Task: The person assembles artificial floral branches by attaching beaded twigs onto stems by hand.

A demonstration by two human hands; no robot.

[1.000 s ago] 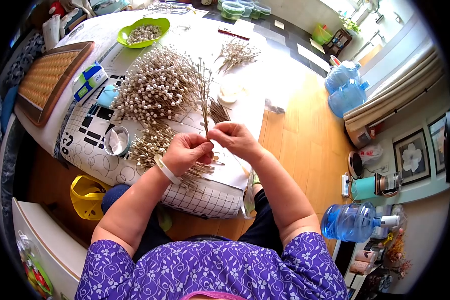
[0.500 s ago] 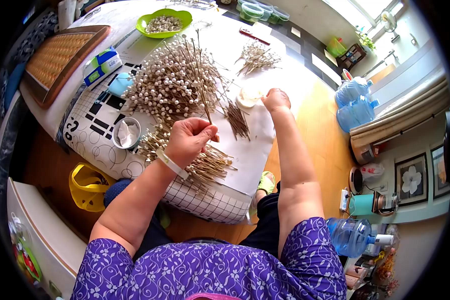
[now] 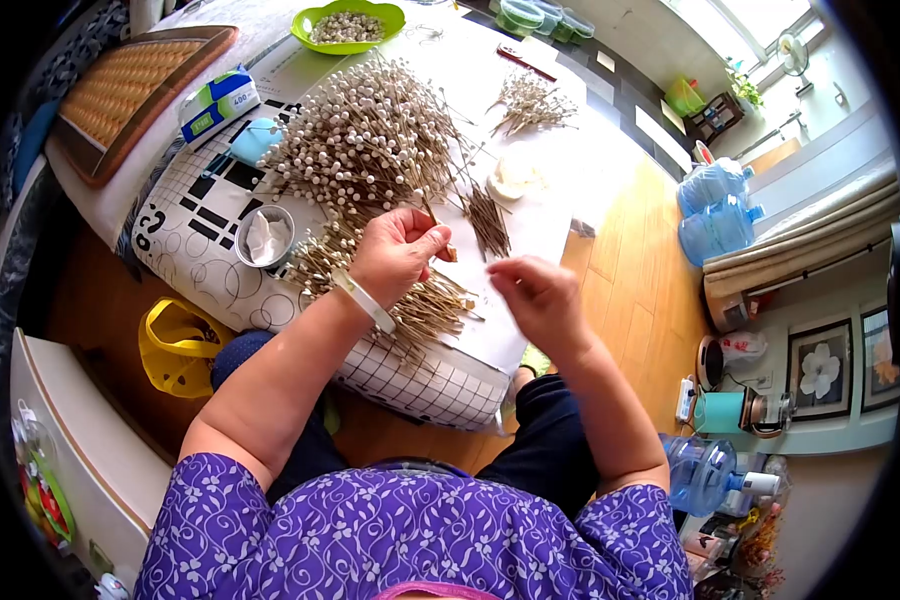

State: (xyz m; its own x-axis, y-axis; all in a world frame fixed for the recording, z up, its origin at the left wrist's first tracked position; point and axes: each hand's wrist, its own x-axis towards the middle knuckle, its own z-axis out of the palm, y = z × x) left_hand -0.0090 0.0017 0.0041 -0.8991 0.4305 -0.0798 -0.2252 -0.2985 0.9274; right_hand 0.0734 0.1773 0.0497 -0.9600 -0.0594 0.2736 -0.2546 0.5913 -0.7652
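Note:
My left hand (image 3: 398, 258) is closed in a pinch on a thin brown bead-tipped stem (image 3: 429, 208), whose upper part blends into the large pile of white-beaded stems (image 3: 360, 145) behind it. To its right, my right hand (image 3: 542, 300) is raised with fingertips pressed together; it is slightly blurred, and whatever it pinches cannot be made out. A second bunch of beaded stems (image 3: 425, 312) lies under my left wrist. Between and beyond the hands are a small stack of bare brown sticks (image 3: 487, 224) and a pale round roll (image 3: 514, 180).
Left of the pile stand a small tin (image 3: 265, 238) with white contents and a tissue pack (image 3: 220, 103). Farther back are a green bowl (image 3: 372, 18) of beads and a smaller stem group (image 3: 532, 103). A yellow bag (image 3: 175, 350) is beside the table's left edge.
My right hand has come back from beside the pale roll toward my body and my left hand. The stem in my left hand, upright before, now stands out less against the pile.

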